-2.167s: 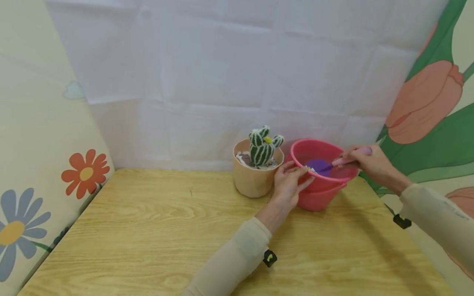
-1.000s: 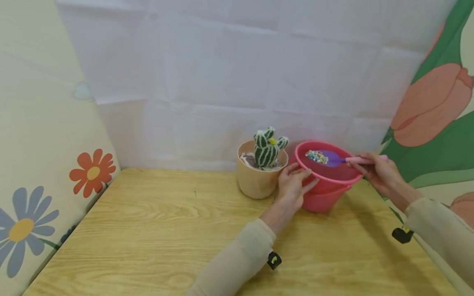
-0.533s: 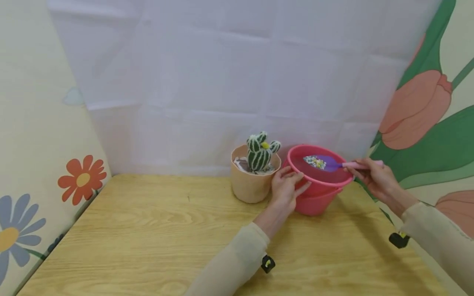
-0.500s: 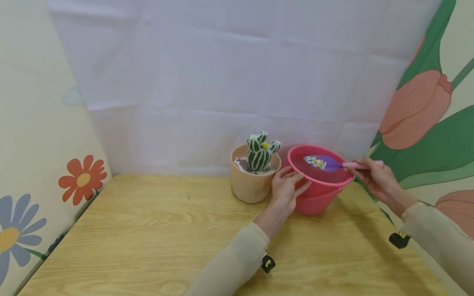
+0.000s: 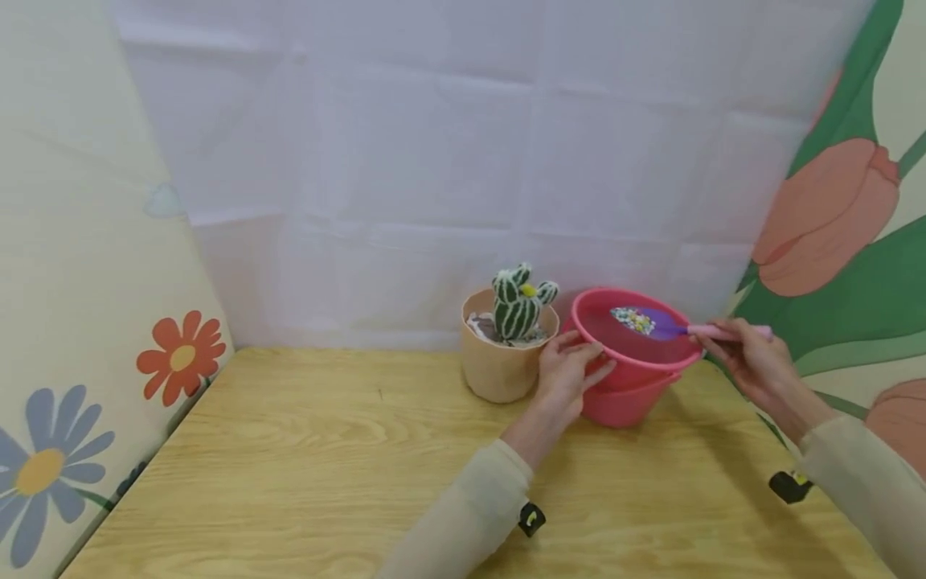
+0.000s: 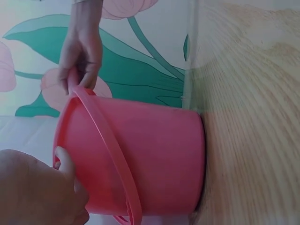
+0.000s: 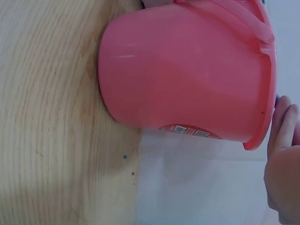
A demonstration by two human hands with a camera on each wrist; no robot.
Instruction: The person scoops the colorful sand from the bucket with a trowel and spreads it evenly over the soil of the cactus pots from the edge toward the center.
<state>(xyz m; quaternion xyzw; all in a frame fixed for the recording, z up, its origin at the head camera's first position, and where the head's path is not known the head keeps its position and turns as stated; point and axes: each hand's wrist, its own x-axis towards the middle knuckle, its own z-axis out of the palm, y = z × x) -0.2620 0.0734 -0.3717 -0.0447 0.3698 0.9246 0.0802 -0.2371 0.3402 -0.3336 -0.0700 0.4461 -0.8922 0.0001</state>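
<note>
A pink bucket stands on the table, its handle hanging down over the side. At its left rim my left hand grips the edge; the left wrist view shows that hand at the rim too. My right hand holds a small trowel by its pink handle. The trowel's purple blade lies level over the bucket's mouth, carrying a heap of multicoloured pebbles. What lies deep in the bucket is hidden. In the right wrist view, the right hand is beside the bucket's rim.
Left of the bucket, close to my left hand, stands a peach pot with a crocheted cactus. A white cloth hangs behind the wooden table. Tiny crumbs lie beside the bucket.
The trowel has come up from inside the bucket, with pebbles on its blade, and is now held level near the rim. The left hand stays on the rim. The head view shifts slightly.
</note>
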